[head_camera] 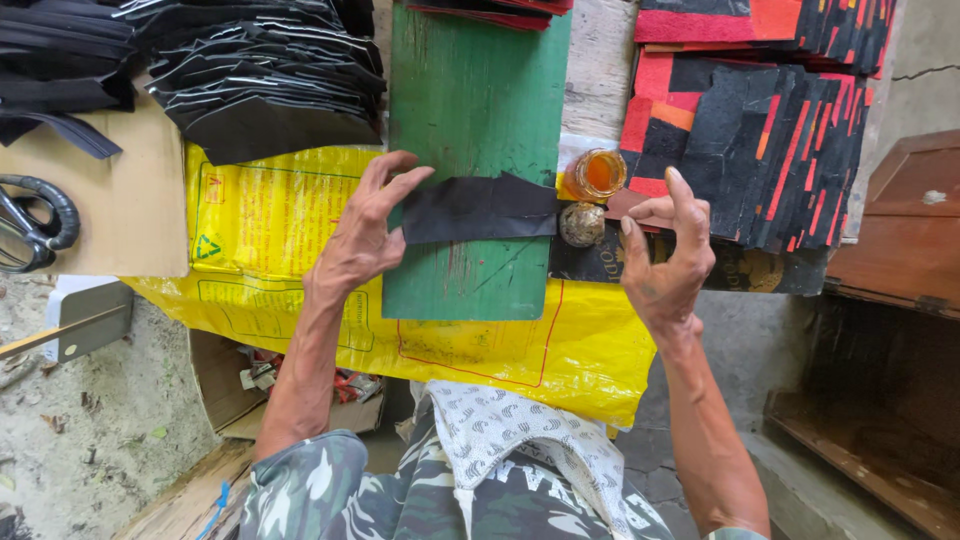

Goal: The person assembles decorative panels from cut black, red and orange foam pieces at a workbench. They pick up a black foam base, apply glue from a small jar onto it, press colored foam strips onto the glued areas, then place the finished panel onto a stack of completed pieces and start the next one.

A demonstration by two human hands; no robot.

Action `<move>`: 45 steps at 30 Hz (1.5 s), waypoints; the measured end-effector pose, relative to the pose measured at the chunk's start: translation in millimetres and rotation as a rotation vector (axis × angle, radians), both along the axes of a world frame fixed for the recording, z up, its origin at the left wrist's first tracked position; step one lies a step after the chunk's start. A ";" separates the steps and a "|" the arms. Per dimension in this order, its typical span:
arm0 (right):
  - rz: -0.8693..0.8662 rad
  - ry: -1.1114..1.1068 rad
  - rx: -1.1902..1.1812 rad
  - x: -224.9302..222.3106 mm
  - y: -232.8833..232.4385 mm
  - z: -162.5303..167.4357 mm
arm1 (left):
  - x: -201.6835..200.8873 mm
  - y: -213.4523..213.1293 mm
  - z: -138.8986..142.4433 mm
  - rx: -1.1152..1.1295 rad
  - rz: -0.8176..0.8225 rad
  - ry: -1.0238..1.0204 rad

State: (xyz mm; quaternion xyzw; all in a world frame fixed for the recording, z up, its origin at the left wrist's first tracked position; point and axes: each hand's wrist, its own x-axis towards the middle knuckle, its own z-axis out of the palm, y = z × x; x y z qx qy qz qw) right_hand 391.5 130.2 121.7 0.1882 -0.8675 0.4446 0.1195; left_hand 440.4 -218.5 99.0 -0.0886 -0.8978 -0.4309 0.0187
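Observation:
A black cut piece of material lies across a green board. My left hand rests on the board's left edge, its fingertips pressing the piece's left end. My right hand hovers to the right with fingers spread, close to a small open jar of orange glue and its round lid. A dark red piece shows just behind my right fingers; whether they touch it is unclear.
Stacks of black pieces sit at the back left, red-and-black pieces at the right. A yellow plastic sack covers the bench. Scissors lie on cardboard at far left. A wooden box stands at the right.

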 end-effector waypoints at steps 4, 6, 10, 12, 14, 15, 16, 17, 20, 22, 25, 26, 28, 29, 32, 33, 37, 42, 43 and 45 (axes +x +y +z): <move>0.072 0.061 0.130 -16.1 3.6 -5.7 | 1.8 -2.5 -3.4 -0.005 -0.008 -0.012; 0.092 0.094 0.292 -22.9 4.2 -7.6 | 1.7 -3.9 -5.5 -0.001 -0.015 -0.016; 0.160 0.110 0.550 -32.1 5.4 -14.4 | 0.1 -6.6 -8.8 0.053 -0.047 -0.016; 0.175 0.110 0.544 -35.5 6.7 -18.1 | -0.4 -7.3 -8.5 0.073 -0.054 -0.016; 0.191 0.109 0.546 -39.9 8.2 -21.2 | -1.2 -7.1 -6.4 0.097 -0.050 -0.030; 0.197 0.105 0.552 -41.7 9.2 -22.3 | -1.6 -6.5 -4.6 0.110 -0.051 -0.039; 0.202 0.104 0.557 -43.6 10.0 -23.0 | -2.9 -5.7 -2.2 0.108 -0.054 -0.037; 0.204 0.099 0.547 -45.0 10.8 -23.4 | -4.7 -4.6 0.8 0.107 -0.058 -0.035; 0.220 0.083 0.530 -49.1 10.1 -23.4 | -10.1 -0.2 13.3 0.162 -0.068 -0.022; 0.235 0.071 0.536 -52.0 8.6 -20.5 | -14.3 5.0 23.8 0.241 -0.093 0.043; 0.208 0.120 0.448 -53.1 4.3 -10.6 | -20.1 20.7 39.3 0.536 -0.126 0.075; 0.171 0.079 0.357 -51.4 2.3 -6.0 | -20.5 27.6 44.2 0.730 -0.116 -0.016; 0.096 -0.006 0.176 -41.1 -2.1 3.9 | -23.2 43.9 51.9 0.948 -0.039 -0.114; 0.153 -0.130 -0.070 -34.3 -6.9 7.3 | -26.9 53.7 54.5 0.970 0.024 -0.117; 0.319 -0.411 -0.620 -11.9 -22.4 14.0 | -42.2 80.9 58.1 1.006 0.081 -0.127; 0.380 -0.448 -0.676 -6.0 -25.3 15.8 | -47.3 88.2 58.0 1.012 0.081 -0.132; 0.526 -0.636 -0.801 6.7 -37.8 14.5 | -62.6 105.6 51.8 1.096 0.152 -0.121; 0.280 -0.654 -0.704 21.6 -46.7 1.2 | -72.9 110.1 32.6 0.946 0.343 0.129; 0.229 -0.703 -0.713 23.1 -45.8 -1.2 | -73.2 109.6 28.6 0.893 0.280 0.123; 0.228 -0.670 -0.738 23.9 -42.6 -5.0 | -71.6 109.7 21.6 0.786 0.154 0.111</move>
